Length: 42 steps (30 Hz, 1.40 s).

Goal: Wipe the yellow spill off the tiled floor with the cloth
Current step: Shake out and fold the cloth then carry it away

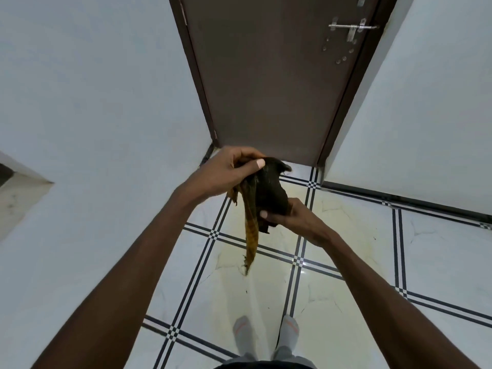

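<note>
A dark cloth (269, 190) with a yellow-stained strip hanging down is held up in the air in front of me. My left hand (226, 171) grips its upper end, thumb pressed on top. My right hand (295, 214) grips its lower bunched part from the right. Below the cloth, a faint yellow spill (266, 278) spreads over the white tiled floor (439, 262) around the tile joints.
A brown door (266, 75) with a metal latch (351, 29) stands shut straight ahead. White walls close in on the left and right. My two feet in grey socks (266, 334) stand on the tiles just behind the spill.
</note>
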### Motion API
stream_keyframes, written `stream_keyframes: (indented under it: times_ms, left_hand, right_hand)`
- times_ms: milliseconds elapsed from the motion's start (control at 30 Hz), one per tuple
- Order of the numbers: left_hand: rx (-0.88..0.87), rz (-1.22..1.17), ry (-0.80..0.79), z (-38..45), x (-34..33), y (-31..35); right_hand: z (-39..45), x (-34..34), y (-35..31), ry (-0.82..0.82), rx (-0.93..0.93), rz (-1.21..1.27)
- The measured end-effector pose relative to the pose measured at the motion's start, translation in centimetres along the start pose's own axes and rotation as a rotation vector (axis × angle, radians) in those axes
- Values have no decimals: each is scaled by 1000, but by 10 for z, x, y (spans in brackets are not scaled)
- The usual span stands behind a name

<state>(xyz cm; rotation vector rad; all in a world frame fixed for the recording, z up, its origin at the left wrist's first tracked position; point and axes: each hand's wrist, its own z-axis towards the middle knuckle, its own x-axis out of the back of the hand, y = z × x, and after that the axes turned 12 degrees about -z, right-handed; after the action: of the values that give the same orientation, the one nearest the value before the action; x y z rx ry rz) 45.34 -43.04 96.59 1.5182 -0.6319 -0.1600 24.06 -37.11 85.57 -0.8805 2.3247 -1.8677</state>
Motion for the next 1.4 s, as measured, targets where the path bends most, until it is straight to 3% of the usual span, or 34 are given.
stream_keyframes:
  times_ms: [267,433,633,1033,1167,1400]
  left_hand:
    - [106,-68,264,9,14,-41]
    - [354,-404,531,-31,-26,-97]
    - [648,-546,435,-47,-52,-116]
    - [357,-772,370,-14,-19,-72]
    - [257,-594,314,-7,-7,-63]
    - [254,-450,370,-8,11,-48]
  right_hand:
    - [2,-29,-32,75,-61,347]
    - [6,-31,-41,141,-160,544]
    - [9,-28,-49,125,-218,614]
    - [18,11,-96,137,-126,735]
    - [20,14,-95,161,-146,710]
    - [25,21,-80,428,-220,238]
